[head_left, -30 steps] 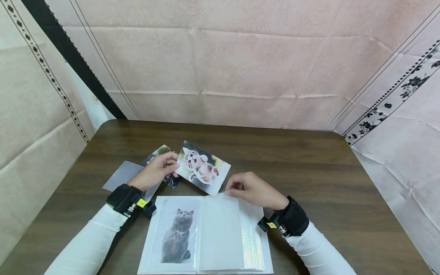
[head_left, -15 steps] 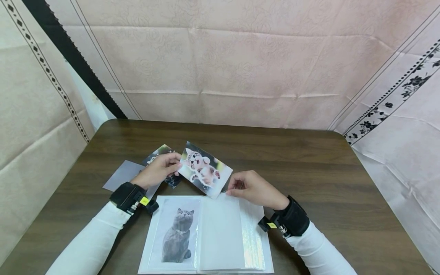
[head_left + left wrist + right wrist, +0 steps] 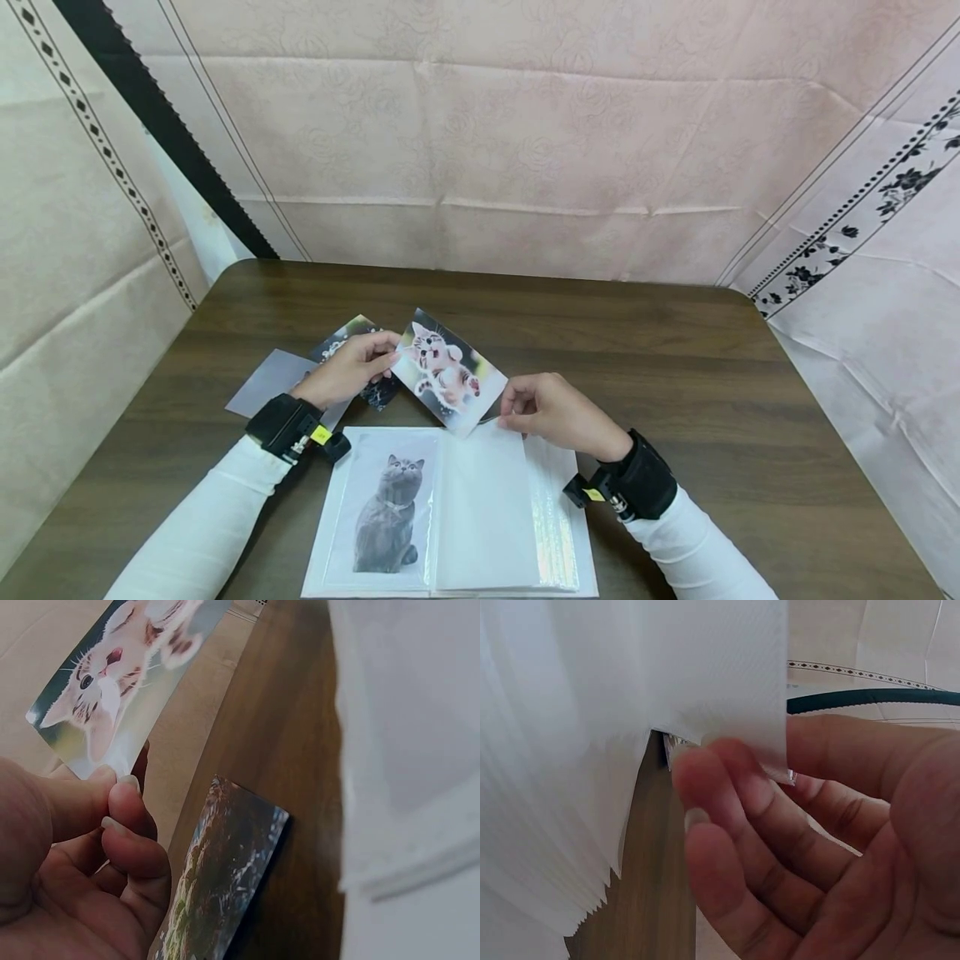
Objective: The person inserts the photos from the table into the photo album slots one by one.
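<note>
My left hand [image 3: 351, 368] pinches one corner of a kitten photo [image 3: 447, 373] between thumb and fingers. The photo is tilted, its lower corner overlapping the top edge of an open photo album [image 3: 315, 575]. Thumb and fingers of my right hand [image 3: 558, 415] pinch the top edge of a clear sleeve page [image 3: 480, 517] on the album's right side. Up close in the right wrist view, the lifted sleeve [image 3: 720, 667] sits between thumb and fingertips, with a gap showing at its edge. A grey cat picture [image 3: 390, 521] fills the album's left page.
Behind and under my left hand lie a dark photo [image 3: 225, 862] and a pale grey card [image 3: 266, 383], overlapping on the brown wooden table [image 3: 675, 350]. Light patterned cloth [image 3: 487, 150] hangs beyond the table's far edge.
My left hand has shifted slightly right with the kitten photo, which has turned a little more upright. The right hand stays at the sleeve's top edge, shifted very slightly right.
</note>
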`<action>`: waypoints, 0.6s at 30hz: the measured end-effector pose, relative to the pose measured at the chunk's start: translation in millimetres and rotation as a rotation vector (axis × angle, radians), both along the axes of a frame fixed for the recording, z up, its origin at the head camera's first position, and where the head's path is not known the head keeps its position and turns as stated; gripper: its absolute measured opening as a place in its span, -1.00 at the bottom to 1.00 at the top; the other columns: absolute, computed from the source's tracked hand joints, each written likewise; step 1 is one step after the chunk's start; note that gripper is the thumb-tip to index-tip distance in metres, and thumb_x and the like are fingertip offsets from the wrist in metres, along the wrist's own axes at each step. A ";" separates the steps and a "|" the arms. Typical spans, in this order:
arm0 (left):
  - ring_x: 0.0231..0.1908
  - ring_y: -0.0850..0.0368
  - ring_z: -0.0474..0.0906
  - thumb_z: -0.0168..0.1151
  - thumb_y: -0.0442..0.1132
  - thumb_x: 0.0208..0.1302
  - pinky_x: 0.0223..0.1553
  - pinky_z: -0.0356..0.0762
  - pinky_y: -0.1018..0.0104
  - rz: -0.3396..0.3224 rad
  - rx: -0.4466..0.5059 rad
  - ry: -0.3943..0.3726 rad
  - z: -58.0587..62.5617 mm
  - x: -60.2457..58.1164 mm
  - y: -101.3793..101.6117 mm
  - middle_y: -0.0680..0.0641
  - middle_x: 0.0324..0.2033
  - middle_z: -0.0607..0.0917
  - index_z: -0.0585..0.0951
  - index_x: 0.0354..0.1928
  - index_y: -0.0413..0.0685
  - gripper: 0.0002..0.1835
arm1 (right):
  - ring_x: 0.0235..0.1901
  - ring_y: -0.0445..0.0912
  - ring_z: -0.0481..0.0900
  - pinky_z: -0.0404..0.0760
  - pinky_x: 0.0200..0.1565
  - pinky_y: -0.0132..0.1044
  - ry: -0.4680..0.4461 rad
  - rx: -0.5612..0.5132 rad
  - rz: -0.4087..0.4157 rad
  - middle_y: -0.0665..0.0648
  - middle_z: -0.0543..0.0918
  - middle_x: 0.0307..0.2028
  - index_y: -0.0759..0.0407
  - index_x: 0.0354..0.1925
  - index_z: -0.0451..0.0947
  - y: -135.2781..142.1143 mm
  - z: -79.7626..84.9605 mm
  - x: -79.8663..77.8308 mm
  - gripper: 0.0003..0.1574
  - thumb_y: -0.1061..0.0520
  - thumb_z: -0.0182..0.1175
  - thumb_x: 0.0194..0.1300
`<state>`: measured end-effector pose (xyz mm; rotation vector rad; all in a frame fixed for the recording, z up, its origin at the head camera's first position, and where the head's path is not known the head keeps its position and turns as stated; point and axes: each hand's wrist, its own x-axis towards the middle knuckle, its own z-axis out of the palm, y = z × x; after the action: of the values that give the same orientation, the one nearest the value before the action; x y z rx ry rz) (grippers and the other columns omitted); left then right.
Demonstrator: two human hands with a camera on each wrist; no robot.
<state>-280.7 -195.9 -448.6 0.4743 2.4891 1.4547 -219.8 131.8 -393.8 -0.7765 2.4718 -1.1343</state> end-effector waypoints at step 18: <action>-0.27 -0.04 0.46 -0.06 -0.18 0.48 -0.20 0.49 0.16 0.001 -0.014 0.006 2.6 -10.0 12.7 -0.12 -0.29 0.52 0.47 0.21 0.01 -0.66 | -0.52 -0.10 0.47 0.44 -0.48 -0.34 -0.007 -0.044 -0.038 0.04 0.60 -0.48 0.23 -0.19 0.24 -1.4 3.5 2.4 -0.51 0.20 0.37 0.09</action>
<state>-290.7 -183.2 -446.0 0.4755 2.5021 1.4378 -217.4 130.5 -390.3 -0.7396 2.4732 -1.2070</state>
